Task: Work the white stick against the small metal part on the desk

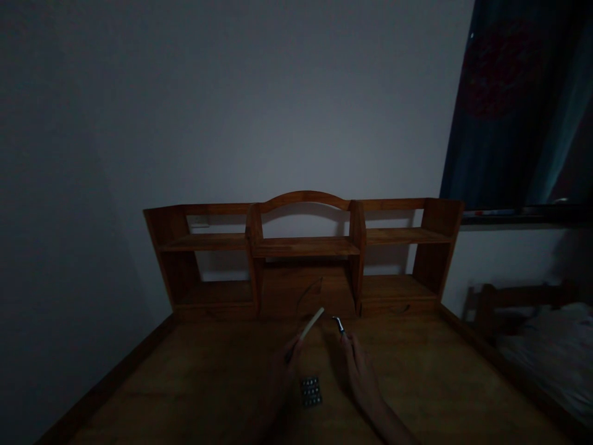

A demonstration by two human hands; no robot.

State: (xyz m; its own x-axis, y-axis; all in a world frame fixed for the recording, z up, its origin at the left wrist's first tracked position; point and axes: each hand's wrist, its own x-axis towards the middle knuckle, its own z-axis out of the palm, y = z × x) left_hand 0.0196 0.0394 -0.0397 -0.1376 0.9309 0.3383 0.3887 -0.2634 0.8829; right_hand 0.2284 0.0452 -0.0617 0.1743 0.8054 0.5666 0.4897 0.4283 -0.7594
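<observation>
My left hand [293,353] is closed around a slim pale stick [312,322], which slants up and to the right. My right hand [357,364] grips a small tool with a shiny metal shaft and a bent tip [340,325]; its kind is too dark to make out. The stick's end and the tool's tip are apart, with a small gap between them. Below and between my hands, a small dark rectangular piece [311,392] with rows of shiny round spots lies on the wooden desk [208,371]. Dim light hides much of my left hand and forearm.
At the back of the desk stands a wooden shelf unit [306,247] with several compartments, against a pale wall [296,111]. A dark curtain [500,111] hangs at the right. Beyond the desk's right edge are a wooden frame [523,295] and crumpled light cloth [556,346].
</observation>
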